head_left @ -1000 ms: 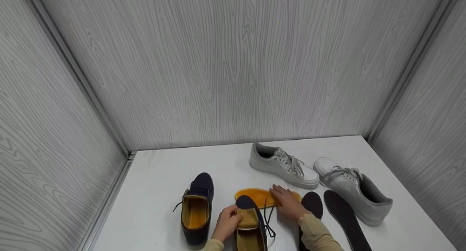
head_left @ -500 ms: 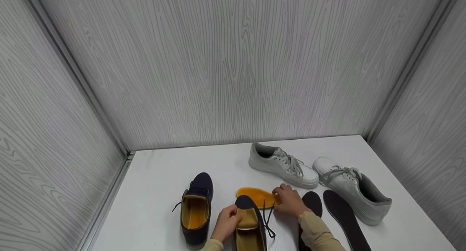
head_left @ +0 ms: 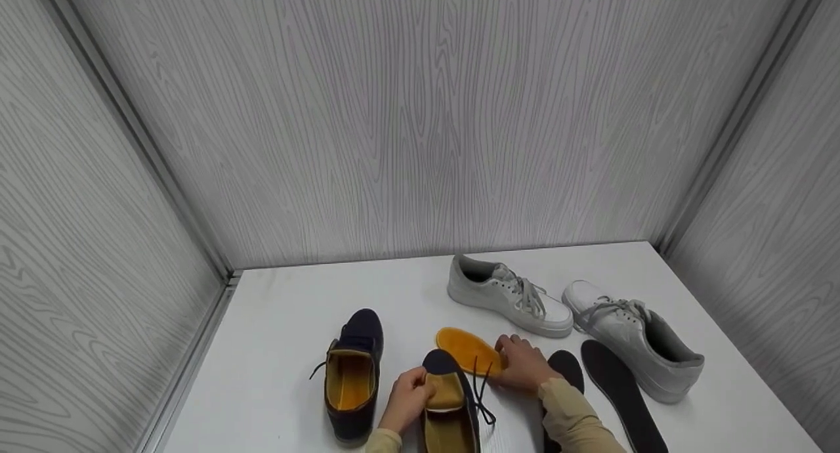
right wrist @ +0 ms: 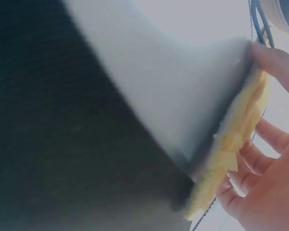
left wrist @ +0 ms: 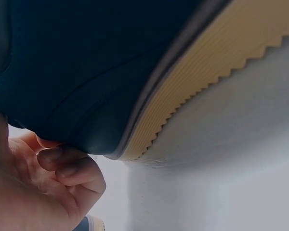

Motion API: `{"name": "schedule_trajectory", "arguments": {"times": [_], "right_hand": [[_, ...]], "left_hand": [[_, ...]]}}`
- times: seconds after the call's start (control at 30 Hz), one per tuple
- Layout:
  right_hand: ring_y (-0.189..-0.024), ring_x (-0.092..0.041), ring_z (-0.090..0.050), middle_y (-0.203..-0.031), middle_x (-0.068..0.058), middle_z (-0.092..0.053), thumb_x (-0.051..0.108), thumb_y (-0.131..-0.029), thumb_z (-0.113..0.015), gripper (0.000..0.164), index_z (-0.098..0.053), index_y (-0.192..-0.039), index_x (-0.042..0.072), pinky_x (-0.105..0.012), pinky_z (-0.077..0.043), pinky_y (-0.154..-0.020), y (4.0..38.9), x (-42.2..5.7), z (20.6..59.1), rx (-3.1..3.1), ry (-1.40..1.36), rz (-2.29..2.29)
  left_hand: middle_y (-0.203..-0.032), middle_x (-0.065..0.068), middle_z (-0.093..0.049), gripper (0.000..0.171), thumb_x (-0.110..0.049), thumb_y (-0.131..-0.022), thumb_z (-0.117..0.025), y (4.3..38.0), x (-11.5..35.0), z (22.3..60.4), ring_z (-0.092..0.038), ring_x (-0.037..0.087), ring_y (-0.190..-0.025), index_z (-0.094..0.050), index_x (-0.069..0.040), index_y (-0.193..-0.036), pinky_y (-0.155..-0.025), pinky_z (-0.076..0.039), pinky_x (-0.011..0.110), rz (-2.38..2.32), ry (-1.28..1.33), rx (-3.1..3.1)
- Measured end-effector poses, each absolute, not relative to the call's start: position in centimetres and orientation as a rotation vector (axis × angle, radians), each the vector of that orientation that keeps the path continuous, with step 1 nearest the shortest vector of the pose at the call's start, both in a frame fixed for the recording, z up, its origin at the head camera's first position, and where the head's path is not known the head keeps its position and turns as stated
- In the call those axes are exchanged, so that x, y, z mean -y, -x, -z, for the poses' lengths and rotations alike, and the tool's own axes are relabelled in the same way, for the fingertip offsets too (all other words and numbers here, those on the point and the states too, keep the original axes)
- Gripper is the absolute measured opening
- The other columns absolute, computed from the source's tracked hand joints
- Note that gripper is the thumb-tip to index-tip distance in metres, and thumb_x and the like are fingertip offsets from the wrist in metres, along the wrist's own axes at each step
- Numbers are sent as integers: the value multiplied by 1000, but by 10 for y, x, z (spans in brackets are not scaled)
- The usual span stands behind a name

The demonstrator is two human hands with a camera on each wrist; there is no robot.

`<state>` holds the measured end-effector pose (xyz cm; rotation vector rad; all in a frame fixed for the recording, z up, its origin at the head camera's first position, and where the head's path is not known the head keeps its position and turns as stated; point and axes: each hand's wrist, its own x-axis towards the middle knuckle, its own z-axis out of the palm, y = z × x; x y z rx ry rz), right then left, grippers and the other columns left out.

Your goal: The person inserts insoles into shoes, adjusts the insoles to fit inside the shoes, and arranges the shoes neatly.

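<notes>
In the head view my left hand point(head_left: 405, 399) pinches the folded-out tan tongue point(head_left: 446, 392) of a dark navy lace-up shoe point(head_left: 441, 361). The left wrist view has that hand's curled fingers right at the navy upper point(left wrist: 86, 72), above a cream ridged sole point(left wrist: 183, 82). Just right of the shoe, my right hand point(head_left: 523, 366) grips the near right end of an orange insole point(head_left: 462, 348). Its thumb and fingers lie on opposite edges of the yellowish insole point(right wrist: 231, 144) in the right wrist view. The palm hides the insole's heel end.
A second navy shoe point(head_left: 354, 374) with orange lining stands to the left. Two white sneakers point(head_left: 508, 299) sit at the back right. Two dark insoles point(head_left: 620, 387) lie near my right forearm, one partly under the sleeve. Loose black laces point(head_left: 484, 410) trail between my hands.
My right hand has gone from lying flat on the orange insole to gripping its end. The insole has turned, its far end swinging away and slightly right. My left hand stays on the tongue.
</notes>
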<state>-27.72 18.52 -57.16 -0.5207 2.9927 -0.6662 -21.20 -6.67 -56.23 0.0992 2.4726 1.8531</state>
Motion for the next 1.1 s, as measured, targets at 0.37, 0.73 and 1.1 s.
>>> {"name": "schedule_trajectory", "arguments": {"times": [0.37,0.73,1.1], "right_hand": [[-86,-28,-48,-95,-10,-49,42,-61,-78,65,-53,-109,6,-50,-40,-72,276,-179,574,-3123,417,524],[-68,-25,-50,-82,-8,-50,38,-64,-76,57,-55,-105,5,-47,-43,-61,277,-176,572,-3233,422,502],[-74,-25,-50,-92,-12,-48,39,-64,-78,68,-52,-117,5,-44,-44,-59,278,-174,579,-3215,384,550]], "left_hand": [[-59,-5,-32,22,5,-67,-57,212,67,563,-33,11,-56,-38,-5,-64,-54,-27,24,-1851,-117,-2470],[-60,-5,-32,21,4,-69,-57,214,67,561,-33,11,-57,-38,-4,-65,-54,-27,24,-1870,-122,-2453],[-60,-5,-34,22,4,-69,-56,214,67,564,-36,9,-57,-37,-6,-64,-55,-28,23,-1864,-138,-2466]]}}
